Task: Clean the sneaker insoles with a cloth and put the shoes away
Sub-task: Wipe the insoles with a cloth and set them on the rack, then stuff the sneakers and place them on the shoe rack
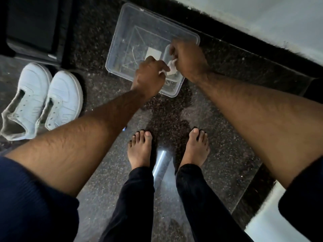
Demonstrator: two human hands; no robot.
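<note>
Both hands, left hand (148,74) and right hand (187,58), have fingers closed on the white cloth (171,69), seemingly wringing it over the clear tub (122,41). The sneakers (43,100) wait on the floor to the left, needing wiping next.

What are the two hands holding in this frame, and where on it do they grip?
A small white cloth, bunched between the left hand and right hand, each gripping one end, over the clear plastic tub.

White cloth (171,68): small, bunched up, over the near corner of a clear plastic tub (122,34). Two white sneakers (42,100): side by side on dark floor, upright, toes pointing away, unlaced.
</note>
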